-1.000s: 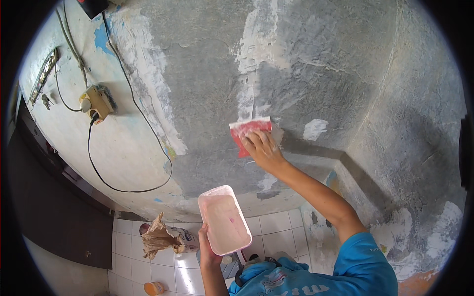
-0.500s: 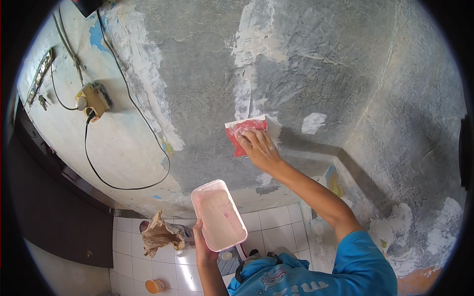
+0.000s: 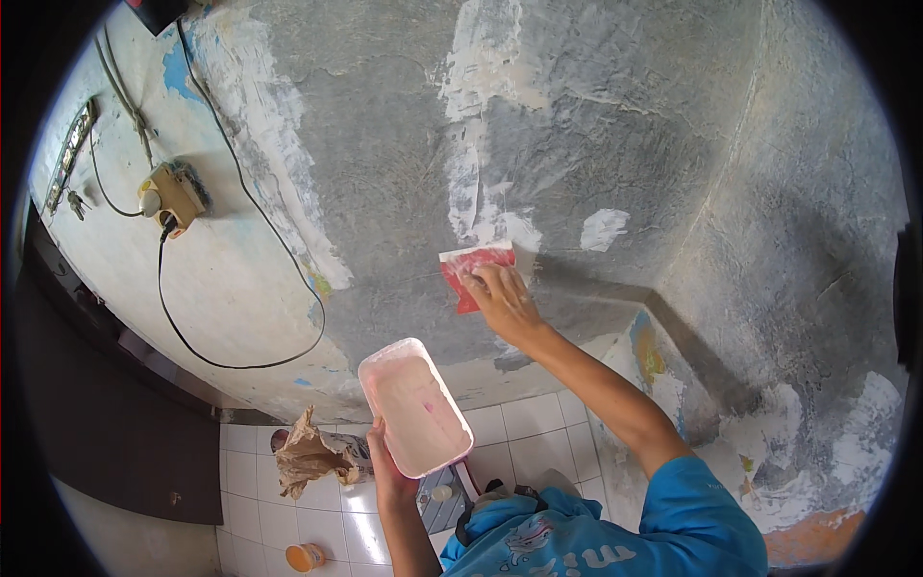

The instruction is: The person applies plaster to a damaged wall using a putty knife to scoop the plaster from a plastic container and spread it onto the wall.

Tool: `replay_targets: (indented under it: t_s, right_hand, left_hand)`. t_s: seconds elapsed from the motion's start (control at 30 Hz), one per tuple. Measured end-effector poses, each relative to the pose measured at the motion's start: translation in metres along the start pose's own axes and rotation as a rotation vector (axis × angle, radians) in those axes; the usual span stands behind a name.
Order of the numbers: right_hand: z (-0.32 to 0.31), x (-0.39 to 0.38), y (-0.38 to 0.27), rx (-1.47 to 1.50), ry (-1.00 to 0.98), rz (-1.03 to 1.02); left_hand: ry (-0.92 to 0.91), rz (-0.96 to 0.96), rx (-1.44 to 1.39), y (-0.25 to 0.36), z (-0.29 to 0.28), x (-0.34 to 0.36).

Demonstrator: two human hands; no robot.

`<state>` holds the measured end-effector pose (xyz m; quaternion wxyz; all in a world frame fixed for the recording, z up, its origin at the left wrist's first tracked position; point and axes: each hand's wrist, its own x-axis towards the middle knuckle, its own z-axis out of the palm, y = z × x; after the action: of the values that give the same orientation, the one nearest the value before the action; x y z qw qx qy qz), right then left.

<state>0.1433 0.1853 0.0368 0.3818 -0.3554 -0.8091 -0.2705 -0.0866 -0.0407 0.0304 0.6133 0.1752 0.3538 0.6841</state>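
My right hand [image 3: 507,303] grips a red putty spreader [image 3: 460,273], its pale, straight edge against the grey wall [image 3: 375,163]. Above the spreader runs an uneven vertical strip of white putty [image 3: 465,168]. Lower down, my left hand [image 3: 388,471] holds a pale pink rectangular tub [image 3: 383,369] by its left side. The tub is tilted toward me, with creamy putty [image 3: 415,402] and a small pink streak inside. The left fingers are partly hidden under the tub.
At the left, a socket box [image 3: 176,199] with plugs and a looping black cable [image 3: 242,366] is on the wall, near a power strip [image 3: 71,154]. A crumpled paper bag [image 3: 308,460] and an orange cup [image 3: 305,557] stand on the tiled floor. The wall bends into a corner at right.
The spreader has slid a little down the wall in my right hand, and more white putty shows just above it. My left hand has shifted the tub slightly up and left.
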Motion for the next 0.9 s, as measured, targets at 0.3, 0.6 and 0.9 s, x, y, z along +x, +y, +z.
replay_targets:
  t_s: [0.3, 0.6, 0.9]
  right_hand:
    - [-0.136, 0.022, -0.017, 1.400, -0.050, 1.012]
    - [-0.169, -0.017, -0.050, 1.725, -0.222, 1.388]
    - [-0.183, 0.000, -0.054, 1.066, -0.460, 0.797]
  left_hand:
    - [-0.105, -0.059, 0.022, -0.026, 0.002, 0.013]
    - [-0.139, -0.057, 0.175, -0.043, 0.037, 0.004]
    - [-0.105, 0.058, 0.203, -0.067, 0.050, -0.002]
